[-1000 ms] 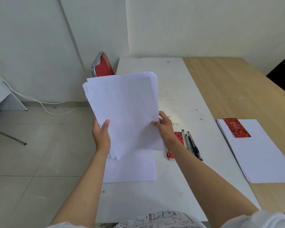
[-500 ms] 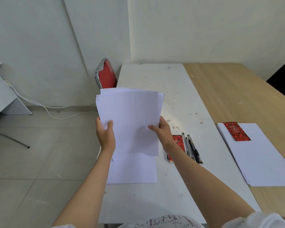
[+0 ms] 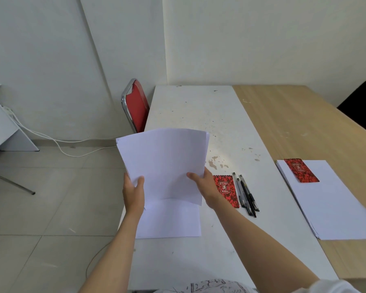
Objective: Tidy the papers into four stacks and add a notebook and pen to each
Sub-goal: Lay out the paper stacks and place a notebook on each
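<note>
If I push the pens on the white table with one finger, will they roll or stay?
The pens look round and slim, so they would probably roll sideways. They lie bunched beside the notebook, which may stop them on that side.

The scene is lit evenly by soft, bright daylight. A pale bright patch is seen on the white table [image 3: 199, 115], just right of the held papers [image 3: 163, 163], and only faint shadows are cast under them. Straight lines are bent near the edges by the wide lens. Slight softness is noticed everywhere, and the notebook print cannot be read.
</note>
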